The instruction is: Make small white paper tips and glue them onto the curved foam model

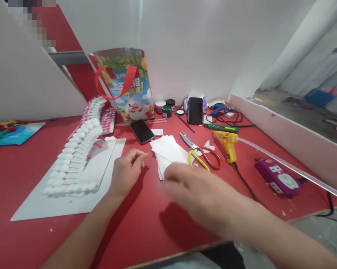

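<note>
My left hand (128,170) hovers over the red table with thumb and forefinger pinched. Whatever is at its fingertips is too small to name. To its left stands a curved white piece (73,153) edged with rows of cotton-swab heads, on white sheets (30,205). Blurred by motion, my right hand (190,186) is just in front of a stack of white paper (168,149); its fingers are smeared. Beyond it lie scissors (195,144) with red and yellow handles, among paper scraps (209,145).
A yellow hot glue gun (227,144) with a long clear glue stick rests on the right, near a purple box (279,177). Behind are a phone (142,131), a second phone (195,110), paint jars (167,111), a green cutter (223,128) and a printed bag (129,86).
</note>
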The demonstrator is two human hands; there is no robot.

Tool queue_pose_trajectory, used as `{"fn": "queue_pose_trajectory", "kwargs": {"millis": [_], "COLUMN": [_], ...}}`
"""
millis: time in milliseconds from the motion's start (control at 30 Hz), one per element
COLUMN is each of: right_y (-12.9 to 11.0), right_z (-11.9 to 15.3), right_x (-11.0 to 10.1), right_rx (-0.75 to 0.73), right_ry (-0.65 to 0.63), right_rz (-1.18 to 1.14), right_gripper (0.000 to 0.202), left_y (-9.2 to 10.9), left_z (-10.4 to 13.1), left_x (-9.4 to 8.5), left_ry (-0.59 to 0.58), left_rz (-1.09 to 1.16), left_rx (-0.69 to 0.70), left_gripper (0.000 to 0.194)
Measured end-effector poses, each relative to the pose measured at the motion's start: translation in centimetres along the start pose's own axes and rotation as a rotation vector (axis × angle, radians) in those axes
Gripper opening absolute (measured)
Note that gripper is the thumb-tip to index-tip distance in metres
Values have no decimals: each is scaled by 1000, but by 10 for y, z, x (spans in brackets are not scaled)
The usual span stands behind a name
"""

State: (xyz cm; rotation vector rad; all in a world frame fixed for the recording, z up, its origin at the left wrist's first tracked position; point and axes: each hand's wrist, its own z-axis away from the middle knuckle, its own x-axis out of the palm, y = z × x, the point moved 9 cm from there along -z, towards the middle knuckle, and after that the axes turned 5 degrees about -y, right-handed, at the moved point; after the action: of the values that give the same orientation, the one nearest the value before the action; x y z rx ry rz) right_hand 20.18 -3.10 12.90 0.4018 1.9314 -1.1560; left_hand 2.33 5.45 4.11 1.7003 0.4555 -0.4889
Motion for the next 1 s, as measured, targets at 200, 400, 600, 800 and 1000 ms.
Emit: {"fn": "queue_pose_trajectory", "kwargs": {"millis": [200, 400, 600, 800, 1000], "right_y": [78, 105, 94, 87, 117], "right_z": [-22, -36, -55, -54, -87], "right_x": [-23, -28, -5, 12, -11], "right_rx": [286, 345, 262, 316, 311], "right_ry": [266, 479, 394, 260, 355], "right_rz": [-222, -433, -669, -454, 33], "right_gripper": [58, 19, 18, 26, 54], "left_y": [20, 12, -7, 20, 20], "left_z": [-13, -19, -24, -18, 0], "left_x": [6, 10, 31, 42, 29], "left_ry": [31, 141, 50, -30, 94], "left_rz": [212, 419, 889, 749, 343], "left_rx": [74, 102, -153, -106, 0], "left_gripper": [24, 28, 32, 33, 45]}}
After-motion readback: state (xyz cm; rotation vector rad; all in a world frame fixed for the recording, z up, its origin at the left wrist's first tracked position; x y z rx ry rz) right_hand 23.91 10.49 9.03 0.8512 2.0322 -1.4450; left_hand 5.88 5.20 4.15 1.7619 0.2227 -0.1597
